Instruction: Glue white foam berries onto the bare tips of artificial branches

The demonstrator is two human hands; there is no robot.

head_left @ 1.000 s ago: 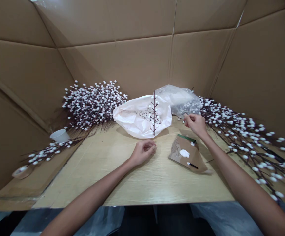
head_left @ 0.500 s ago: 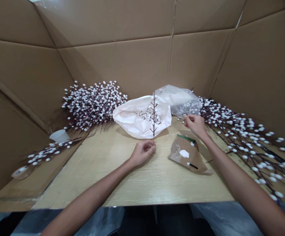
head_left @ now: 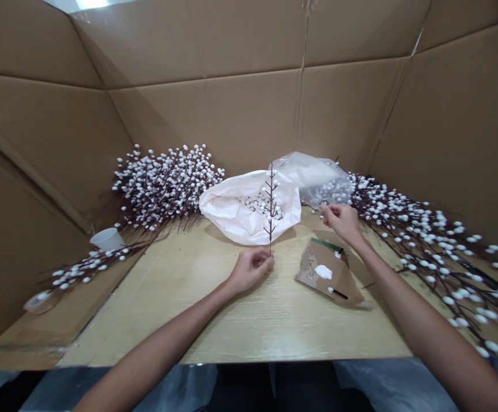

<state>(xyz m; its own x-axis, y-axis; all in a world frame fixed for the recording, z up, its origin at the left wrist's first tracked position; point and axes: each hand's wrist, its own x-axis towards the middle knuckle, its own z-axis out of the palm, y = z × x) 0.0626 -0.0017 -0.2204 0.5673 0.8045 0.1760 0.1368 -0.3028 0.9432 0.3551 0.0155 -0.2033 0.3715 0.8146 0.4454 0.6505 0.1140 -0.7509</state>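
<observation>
My left hand pinches the lower end of a thin brown artificial branch, holding it upright. A few white berries show along the branch, while many of its short twigs are bare. Behind it lies an open white plastic bag with loose white berries inside. My right hand is closed in a pinch, in front of a clear plastic bag; what its fingertips hold is too small to make out. Below that hand, a brown cardboard piece carries a white glue-like blob.
Bunches of white-berry branches lie at the back left and along the right side. At the left are a white cup, a few more berry sprigs and a tape roll. Cardboard walls enclose the table.
The whole view has shifted slightly, with everything a little lower in the picture. Both hands keep their grip and their places relative to the things around them.
</observation>
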